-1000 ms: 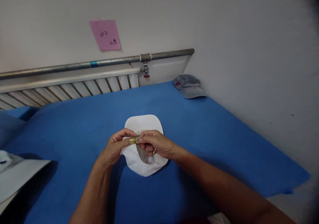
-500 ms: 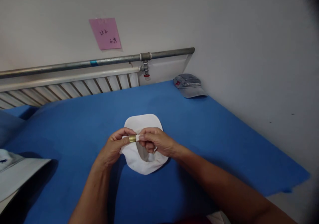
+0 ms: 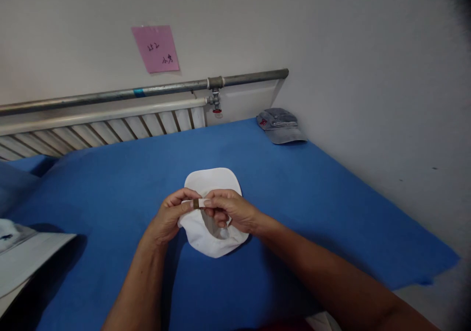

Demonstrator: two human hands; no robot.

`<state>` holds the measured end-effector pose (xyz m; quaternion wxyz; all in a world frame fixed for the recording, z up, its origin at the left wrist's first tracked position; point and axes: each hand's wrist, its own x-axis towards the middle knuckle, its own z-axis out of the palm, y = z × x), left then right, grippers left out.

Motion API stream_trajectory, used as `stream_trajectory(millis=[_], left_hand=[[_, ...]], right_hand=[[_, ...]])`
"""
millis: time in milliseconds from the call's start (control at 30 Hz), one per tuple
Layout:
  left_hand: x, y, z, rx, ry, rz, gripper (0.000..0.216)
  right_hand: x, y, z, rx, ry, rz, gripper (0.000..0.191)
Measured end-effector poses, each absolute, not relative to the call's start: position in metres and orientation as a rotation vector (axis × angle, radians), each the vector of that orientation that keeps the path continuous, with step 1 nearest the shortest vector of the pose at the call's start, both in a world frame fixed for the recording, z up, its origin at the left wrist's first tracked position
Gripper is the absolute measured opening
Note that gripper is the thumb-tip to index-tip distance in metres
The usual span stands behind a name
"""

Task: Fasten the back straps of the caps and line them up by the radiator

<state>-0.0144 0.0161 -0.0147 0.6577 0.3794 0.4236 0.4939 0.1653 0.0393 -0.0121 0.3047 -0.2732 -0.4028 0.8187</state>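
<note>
A white cap lies on the blue-covered table, its brim pointing away from me and its back opening facing me. Both hands work at its back strap. My left hand pinches the brass-coloured buckle between thumb and forefinger. Fingers of my right hand are closed on the white strap just right of the buckle. The curled lower fingers of that hand hang over the cap's opening. What lies beneath my fingertips is hidden.
A grey-blue denim cap rests at the table's far right corner by the wall. Part of a white hat juts in at the left edge. Behind the blue table run a radiator and metal pipe. A pink note hangs above.
The buckle has turned and looks darker and narrower now, with slightly more of the white strap showing beside it. Both hands have stayed in nearly the same place.
</note>
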Motion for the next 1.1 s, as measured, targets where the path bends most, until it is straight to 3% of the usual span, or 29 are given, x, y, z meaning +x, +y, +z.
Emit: stream_trajectory(millis=[1100], left_hand=[[-0.0183, 0.0159, -0.0197, 0.892, 0.895, 1.123, 0.021]], right_hand=[[0.1647, 0.0398, -0.018, -0.734, -1.126, 2.076, 0.016]])
